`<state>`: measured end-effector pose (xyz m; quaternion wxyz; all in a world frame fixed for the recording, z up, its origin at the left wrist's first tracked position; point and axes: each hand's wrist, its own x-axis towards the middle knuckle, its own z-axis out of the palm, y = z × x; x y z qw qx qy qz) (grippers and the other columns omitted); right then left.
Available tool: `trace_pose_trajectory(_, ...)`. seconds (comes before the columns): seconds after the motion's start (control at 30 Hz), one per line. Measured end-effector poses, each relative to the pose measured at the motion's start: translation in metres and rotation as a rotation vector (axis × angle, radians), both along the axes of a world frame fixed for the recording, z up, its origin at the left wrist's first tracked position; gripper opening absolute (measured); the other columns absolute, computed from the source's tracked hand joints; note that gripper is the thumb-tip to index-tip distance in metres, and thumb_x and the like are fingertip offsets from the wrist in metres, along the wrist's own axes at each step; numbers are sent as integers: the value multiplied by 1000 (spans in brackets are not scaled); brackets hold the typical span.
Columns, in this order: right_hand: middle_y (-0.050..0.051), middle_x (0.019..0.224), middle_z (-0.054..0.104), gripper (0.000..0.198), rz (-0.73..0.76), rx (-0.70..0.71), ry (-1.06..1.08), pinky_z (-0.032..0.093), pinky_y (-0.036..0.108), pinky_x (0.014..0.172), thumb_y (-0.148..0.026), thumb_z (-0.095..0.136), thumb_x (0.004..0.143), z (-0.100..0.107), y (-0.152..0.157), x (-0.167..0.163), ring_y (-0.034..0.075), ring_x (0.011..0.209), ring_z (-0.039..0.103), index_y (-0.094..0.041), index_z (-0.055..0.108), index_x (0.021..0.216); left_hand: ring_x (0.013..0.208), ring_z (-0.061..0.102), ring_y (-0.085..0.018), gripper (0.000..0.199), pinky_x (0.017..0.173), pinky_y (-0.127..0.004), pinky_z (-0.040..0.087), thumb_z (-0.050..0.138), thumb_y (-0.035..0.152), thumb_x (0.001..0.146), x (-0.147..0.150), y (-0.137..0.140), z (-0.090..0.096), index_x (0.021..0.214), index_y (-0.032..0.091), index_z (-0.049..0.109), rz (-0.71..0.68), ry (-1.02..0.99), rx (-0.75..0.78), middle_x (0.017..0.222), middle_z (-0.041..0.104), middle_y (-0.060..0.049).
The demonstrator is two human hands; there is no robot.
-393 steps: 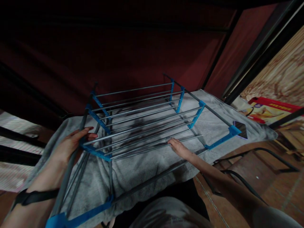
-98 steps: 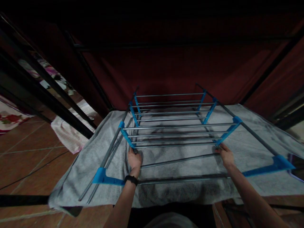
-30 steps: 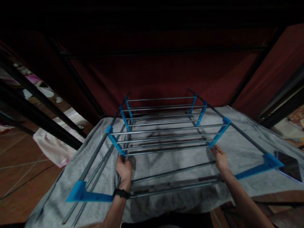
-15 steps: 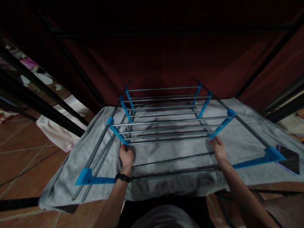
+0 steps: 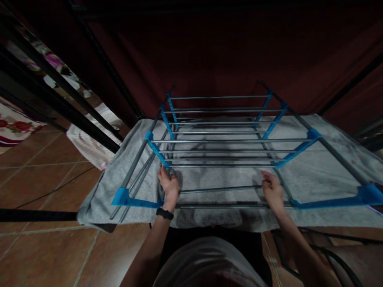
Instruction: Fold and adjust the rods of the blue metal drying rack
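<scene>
A rack of grey metal rods [image 5: 233, 140] and blue plastic brackets, which looks like a drying rack, lies on a grey blanket. My left hand [image 5: 169, 186], with a black band on its wrist, is at the lower end of the near left blue bracket [image 5: 157, 152]. Its fingertips and thumb are around that end, partly hidden. Just below the near right blue bracket [image 5: 295, 154] is my right hand [image 5: 273, 192], apart from it. The fingers there are loosely bent and apart, with nothing visible in them.
The grey blanket [image 5: 215, 177] covers the surface under the rack. Loose grey rods [image 5: 143, 175] lie along its left side. Behind rises a dark red panel [image 5: 209, 59]. Black metal bars [image 5: 89, 123] run at the left, above a tiled floor [image 5: 48, 159] with a striped cloth [image 5: 89, 145].
My right hand has come off the lower end of the right bracket. The left hand stays at the left bracket, its fingers reaching further up. The camera view has shifted.
</scene>
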<state>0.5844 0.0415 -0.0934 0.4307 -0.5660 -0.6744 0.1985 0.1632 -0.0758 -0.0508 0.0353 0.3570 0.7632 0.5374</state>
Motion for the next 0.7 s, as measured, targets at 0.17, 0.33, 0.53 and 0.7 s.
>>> trace_pose_trajectory(0.17, 9, 121, 67, 34, 511, 21, -298, 48, 44, 104, -30, 47, 98, 2, -24, -48, 24, 115, 61, -25, 66, 125, 146, 41, -26, 52, 121, -49, 37, 46, 14, 96, 80, -46, 1, 147, 22, 47, -470, 295, -103, 155, 46, -14)
trace_pose_trajectory(0.33, 9, 121, 65, 27, 647, 67, -557, 48, 42, 99, -30, 59, 98, 1, -21, -53, 25, 115, 61, -25, 66, 123, 137, 52, -24, 43, 114, -48, 46, 42, 15, 101, 92, -90, -8, 142, 23, 53, -714, 516, -262, 144, 59, -13)
trace_pose_trajectory(0.53, 7, 106, 67, 11, 696, 51, -671, 47, 40, 92, -24, 58, 99, 2, -9, -57, 23, 101, 62, -22, 68, 103, 133, 56, -22, 50, 116, -45, 42, 41, 9, 99, 68, -110, -11, 146, 22, 49, -814, 768, -482, 143, 62, -9)
trace_pose_trajectory(0.7, 8, 105, 67, 11, 578, 20, -674, 46, 41, 95, -21, 58, 98, 7, -14, -70, 23, 102, 61, -20, 68, 103, 125, 61, -20, 51, 109, -39, 47, 40, 8, 99, 69, -103, -21, 147, 23, 50, -868, 885, -481, 136, 67, -6)
